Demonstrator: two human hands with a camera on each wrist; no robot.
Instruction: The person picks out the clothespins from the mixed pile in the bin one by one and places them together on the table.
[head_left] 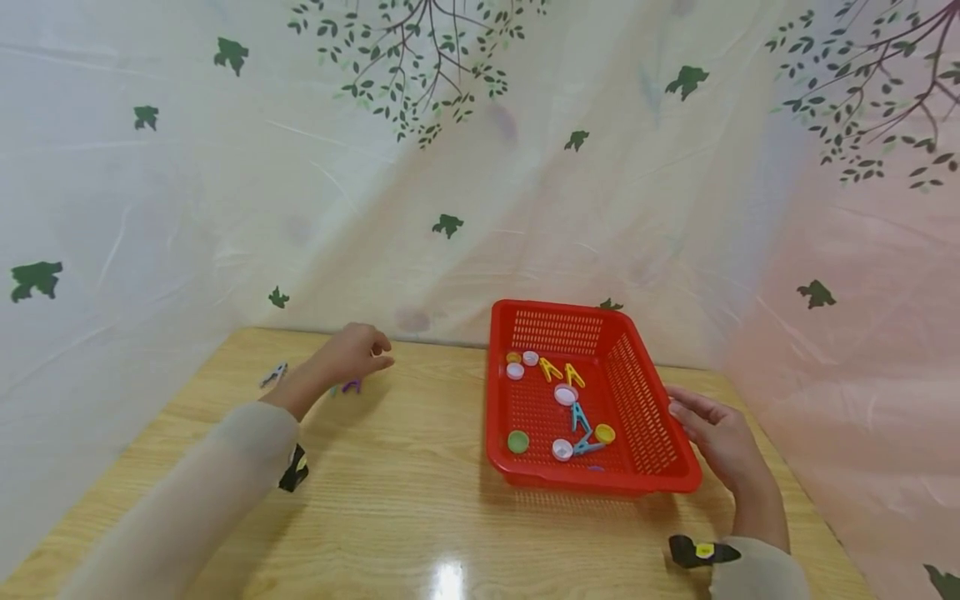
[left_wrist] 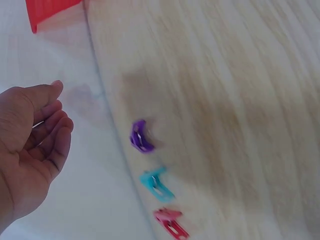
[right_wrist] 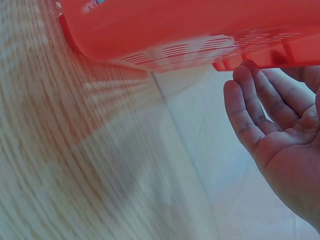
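My left hand [head_left: 358, 354] is over the far left of the table, fingers loosely curled, nothing between them. Near it lie a purple clip [left_wrist: 141, 136], a turquoise clip [left_wrist: 157, 184] and a red clip [left_wrist: 171, 223], in a row along the table's edge in the left wrist view. My right hand [head_left: 716, 437] is at the right rim of a red plastic basket [head_left: 592, 482], its fingers fairly straight; the right wrist view shows the fingertips by the rim. Inside the basket are yellow clips [head_left: 574, 375], blue clips [head_left: 579, 417] and several bottle caps, including a green cap [head_left: 517, 442].
A greyish clip [head_left: 274, 374] lies left of my left forearm. The wooden table [head_left: 390, 500] runs back to a pale curtain [head_left: 450, 275] with green leaf prints, which also surrounds both sides.
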